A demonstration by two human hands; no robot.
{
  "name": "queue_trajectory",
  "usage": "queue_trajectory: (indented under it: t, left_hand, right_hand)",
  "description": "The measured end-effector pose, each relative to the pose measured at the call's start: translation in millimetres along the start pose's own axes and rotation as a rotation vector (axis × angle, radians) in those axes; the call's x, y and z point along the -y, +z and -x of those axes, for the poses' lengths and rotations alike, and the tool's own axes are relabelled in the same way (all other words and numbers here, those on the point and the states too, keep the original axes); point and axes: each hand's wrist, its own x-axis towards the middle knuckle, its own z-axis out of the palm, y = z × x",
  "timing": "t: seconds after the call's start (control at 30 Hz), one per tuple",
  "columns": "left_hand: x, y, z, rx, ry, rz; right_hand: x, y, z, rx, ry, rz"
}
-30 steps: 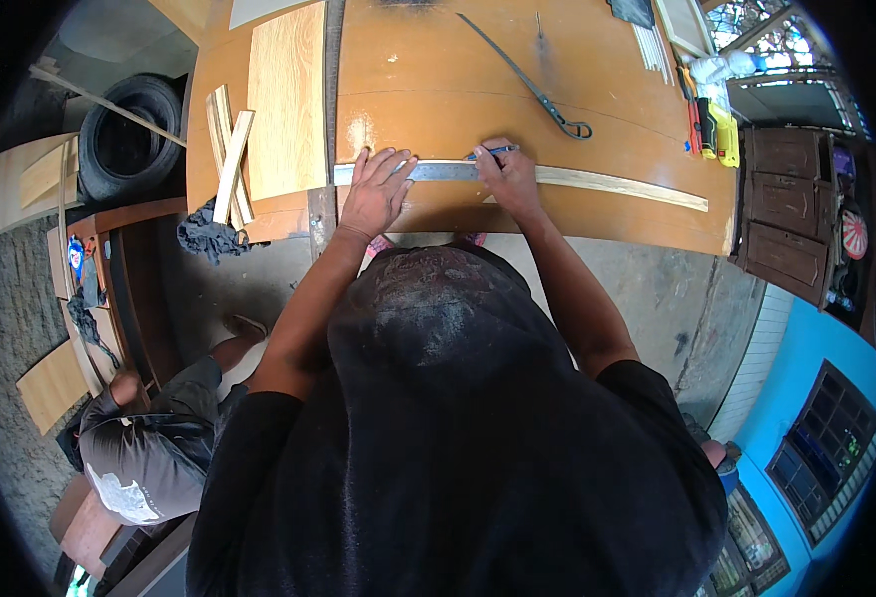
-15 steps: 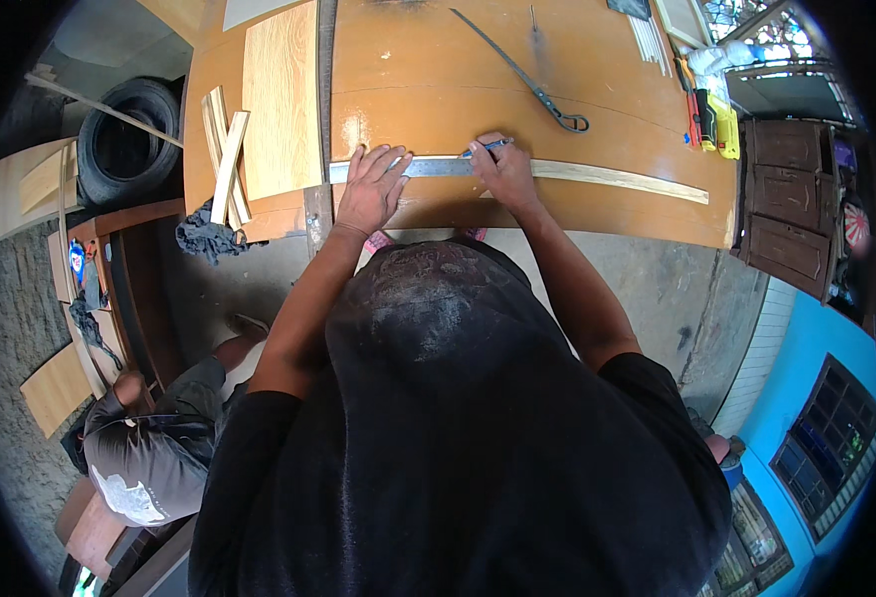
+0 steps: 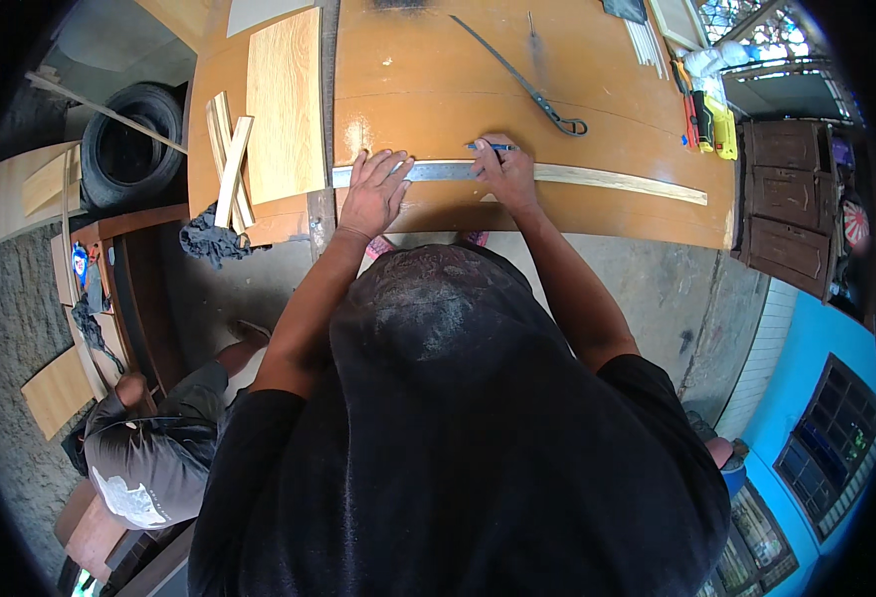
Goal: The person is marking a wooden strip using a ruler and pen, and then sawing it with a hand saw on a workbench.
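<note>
A grey metal ruler lies along a long, thin wooden strip near the table's front edge. My left hand rests flat on the ruler's left part, fingers spread. My right hand is closed round a slim blue pen or pencil, at the ruler's right end. The writing tool lies nearly level across the fingers; whether its tip touches the wood I cannot tell.
A handsaw lies beyond my hands on the brown table. To the left are a wide wooden board, several short strips and a dark rag. Tools lie far right. Another person sits at lower left.
The pen or pencil in my right hand has turned from a slant to nearly level. My left hand stays on the ruler, and the view has shifted slightly.
</note>
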Motion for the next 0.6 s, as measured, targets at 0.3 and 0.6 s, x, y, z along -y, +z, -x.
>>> queue_trajectory:
  t: [0.3,0.6]
  left_hand:
    - [-1.6,0.8,3.0,-0.019,0.002,-0.014]
    - [-21.3,7.3,8.4,0.021,0.018,-0.029]
  right_hand:
    - [19.8,-30.1,36.0,0.011,-0.388,0.547]
    - [-3.7,-47.2,45.5,0.019,-0.380,0.656]
